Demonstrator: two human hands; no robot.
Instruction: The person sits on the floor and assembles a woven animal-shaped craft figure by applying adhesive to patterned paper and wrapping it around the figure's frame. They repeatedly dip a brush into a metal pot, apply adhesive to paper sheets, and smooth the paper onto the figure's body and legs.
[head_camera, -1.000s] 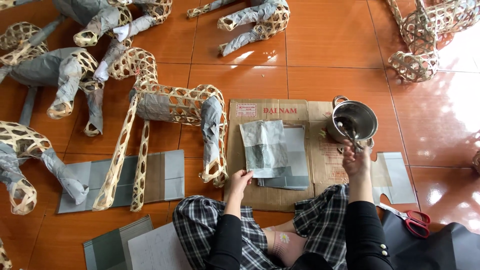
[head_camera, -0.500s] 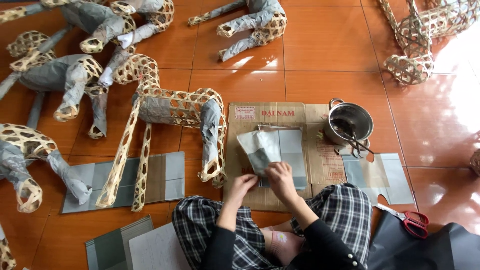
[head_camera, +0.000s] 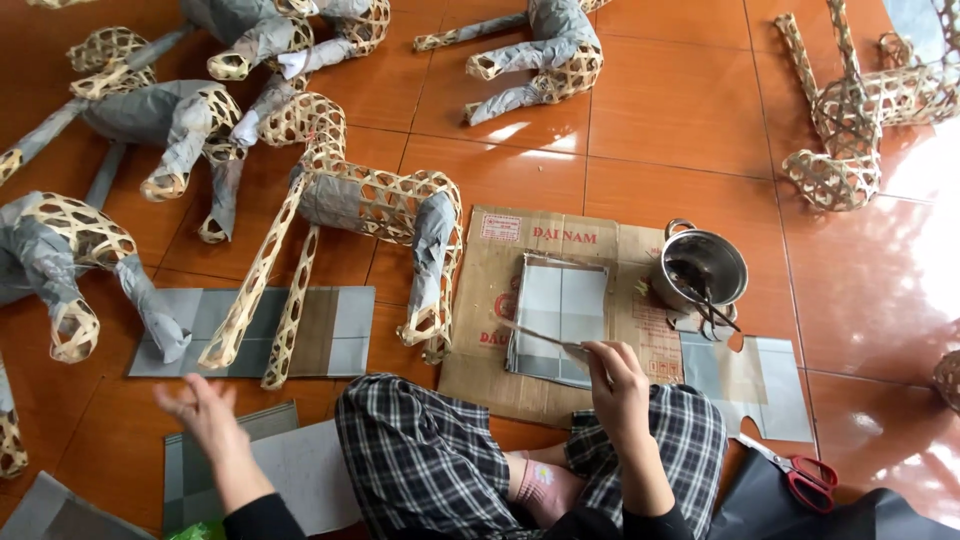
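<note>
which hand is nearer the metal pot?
Right. The right hand is just below and left of the metal pot, over the cardboard. The left hand is far off to the left, above the grey sheets.

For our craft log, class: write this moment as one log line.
left hand: open, raised, empty | right hand: holds thin stick over grey paper stack | metal pot: beside cardboard

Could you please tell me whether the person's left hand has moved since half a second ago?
Yes. The left hand has swung out leftward, away from the grey paper stack on the flat brown cardboard sheet, and is now open over the grey sheets beside the knee.
</note>
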